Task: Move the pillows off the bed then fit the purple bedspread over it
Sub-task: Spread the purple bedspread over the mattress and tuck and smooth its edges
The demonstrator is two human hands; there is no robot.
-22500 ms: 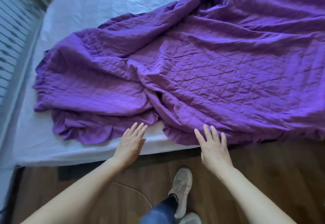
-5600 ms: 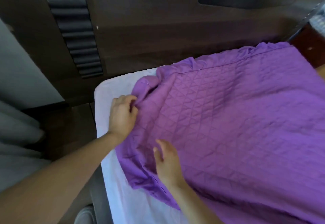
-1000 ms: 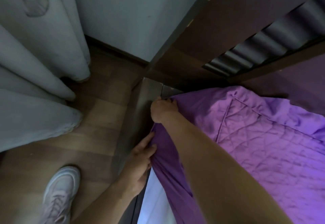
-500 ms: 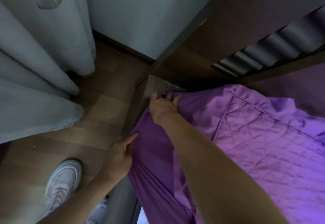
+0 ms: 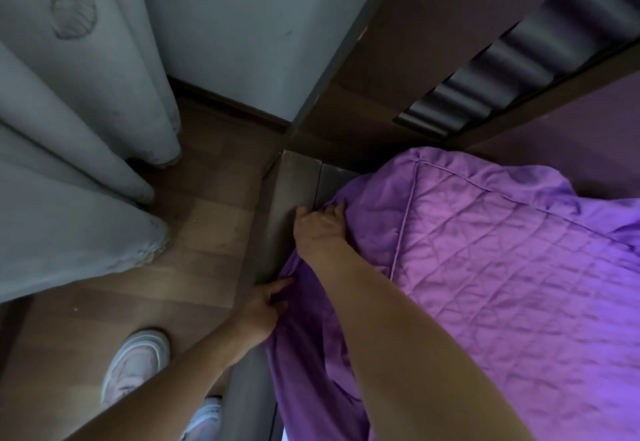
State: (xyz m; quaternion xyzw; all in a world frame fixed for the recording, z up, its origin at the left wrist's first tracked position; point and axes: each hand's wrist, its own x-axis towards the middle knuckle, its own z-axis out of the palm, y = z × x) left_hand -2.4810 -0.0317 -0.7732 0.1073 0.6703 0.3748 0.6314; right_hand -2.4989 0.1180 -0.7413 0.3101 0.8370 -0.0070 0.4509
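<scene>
Since half a second back, my left hand (image 5: 263, 309) has slid in closer to the mattress, so more of the grey bed frame (image 5: 294, 191) shows bare now. It's down at the side, fingers dug into the skirt of the purple bedspread (image 5: 502, 267), pinching it. My right hand (image 5: 318, 229) is further up on the corner with its fingers bent over the fabric's edge. Can't tell if it's actually gripping or just pressing. So the hands are apart, one above the other.

Tip, I reckon: pin the corner with the top hand and drag the skirt straight down with the lower one, keeping the piped seam along the mattress edge.

My shoe (image 5: 135, 364) is on the wood floor (image 5: 194, 232) just beside the frame. It's tight here: curtains (image 5: 69, 128) on one side, headboard (image 5: 450, 59) right behind the corner, so not much elbow room.
</scene>
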